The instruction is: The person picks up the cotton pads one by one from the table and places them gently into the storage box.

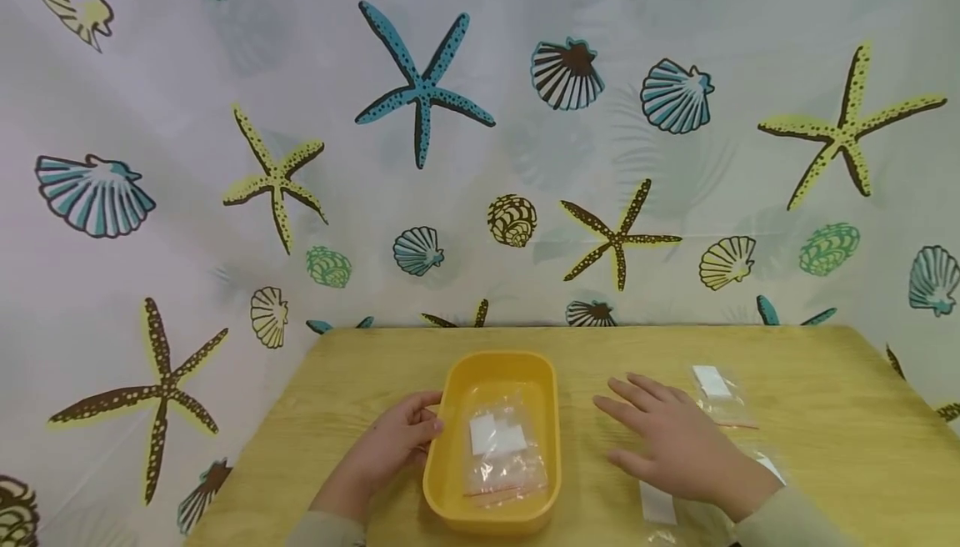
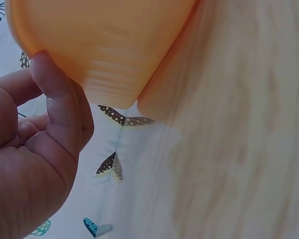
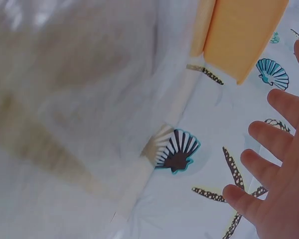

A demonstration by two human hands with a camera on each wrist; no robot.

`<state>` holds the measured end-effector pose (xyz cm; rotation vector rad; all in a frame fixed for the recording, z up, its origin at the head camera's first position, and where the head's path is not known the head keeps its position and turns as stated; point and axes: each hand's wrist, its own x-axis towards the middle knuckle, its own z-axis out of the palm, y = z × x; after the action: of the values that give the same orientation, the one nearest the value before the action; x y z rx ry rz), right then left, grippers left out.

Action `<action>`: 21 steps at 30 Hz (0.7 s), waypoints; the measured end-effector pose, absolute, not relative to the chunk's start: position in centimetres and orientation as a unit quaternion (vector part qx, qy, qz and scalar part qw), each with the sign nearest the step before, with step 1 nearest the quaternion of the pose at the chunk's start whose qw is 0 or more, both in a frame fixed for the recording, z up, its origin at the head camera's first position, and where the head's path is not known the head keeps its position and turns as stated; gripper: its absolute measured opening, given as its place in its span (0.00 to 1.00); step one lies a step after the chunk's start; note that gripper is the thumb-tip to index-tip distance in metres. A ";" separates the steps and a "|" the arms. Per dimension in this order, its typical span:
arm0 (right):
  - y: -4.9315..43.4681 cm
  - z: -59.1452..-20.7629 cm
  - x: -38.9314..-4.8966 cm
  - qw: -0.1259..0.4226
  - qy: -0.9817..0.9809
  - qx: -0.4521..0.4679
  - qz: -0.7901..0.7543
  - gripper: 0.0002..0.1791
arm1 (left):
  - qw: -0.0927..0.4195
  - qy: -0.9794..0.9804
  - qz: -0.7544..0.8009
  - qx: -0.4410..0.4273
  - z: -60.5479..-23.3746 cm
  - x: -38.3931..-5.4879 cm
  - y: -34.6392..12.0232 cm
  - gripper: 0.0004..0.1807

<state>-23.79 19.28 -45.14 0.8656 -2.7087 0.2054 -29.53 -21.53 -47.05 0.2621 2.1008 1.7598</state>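
A yellow plastic tray [image 1: 553,447] stands on the table. Inside it lie overlapping small clear plastic bags [image 1: 502,470] with white pieces and a reddish line along one edge. My left hand [image 1: 393,443] grips the tray's left rim; the left wrist view shows the thumb and fingers of that hand [image 2: 50,129] at the tray wall [image 2: 104,45]. To the right of the tray, my right hand [image 1: 667,443] is held with fingers spread, holding nothing. Beneath and beside it are a clear bag with a white piece [image 1: 658,504] and another bag [image 1: 767,465], both partly hidden.
Another clear bag with a white piece [image 1: 723,397] lies farther back on the right. The wooden table [image 1: 375,363] ends at the back against a hanging curtain [image 1: 510,163] printed with starfish and shells. Blurred clear plastic [image 3: 89,74] fills much of the right wrist view.
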 end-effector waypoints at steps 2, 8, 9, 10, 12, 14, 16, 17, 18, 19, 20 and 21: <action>19.9 -45.1 -23.7 0.142 -0.941 0.300 0.068 0.34 | 0.196 0.751 0.623 0.091 -47.2 -29.6 -21.7 0.31; 21.6 -44.9 -23.0 0.138 -0.944 0.292 0.070 0.33 | 0.190 0.759 0.616 0.091 -47.1 -29.9 -21.9 0.32; 21.8 -44.9 -22.9 0.138 -0.944 0.292 0.071 0.33 | 0.189 0.760 0.616 0.091 -47.0 -29.9 -21.9 0.31; 22.0 -44.9 -22.8 0.138 -0.944 0.291 0.069 0.33 | 0.187 0.761 0.615 0.090 -47.0 -29.9 -21.8 0.31; 22.4 -45.0 -22.6 0.138 -0.945 0.291 0.062 0.33 | 0.186 0.760 0.616 0.088 -46.9 -29.9 -21.9 0.31; 22.7 -45.1 -22.4 0.138 -0.944 0.294 0.055 0.33 | 0.186 0.760 0.617 0.087 -46.9 -29.8 -21.9 0.31; 23.0 -45.2 -22.2 0.133 -0.944 0.297 0.047 0.33 | 0.186 0.759 0.618 0.086 -46.9 -29.7 -21.9 0.31; 23.2 -45.2 -22.1 0.129 -0.944 0.299 0.045 0.33 | 0.186 0.758 0.619 0.087 -47.0 -29.7 -21.9 0.31; 23.4 -45.3 -21.9 0.126 -0.944 0.302 0.042 0.33 | 0.186 0.757 0.621 0.088 -47.0 -29.7 -21.9 0.31; 23.6 -45.4 -21.8 0.122 -0.944 0.304 0.041 0.33 | 0.187 0.755 0.622 0.091 -47.1 -29.7 -21.9 0.32; 23.9 -45.5 -21.6 0.118 -0.944 0.306 0.040 0.34 | 0.186 0.754 0.623 0.092 -47.2 -29.7 -21.9 0.31; 24.1 -45.6 -21.5 0.117 -0.943 0.309 0.039 0.34 | 0.187 0.753 0.624 0.095 -47.2 -29.7 -21.9 0.31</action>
<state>-21.47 24.07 -45.59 0.9046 -2.7607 0.1150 -29.72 -21.89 -47.22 0.2666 2.1206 1.7562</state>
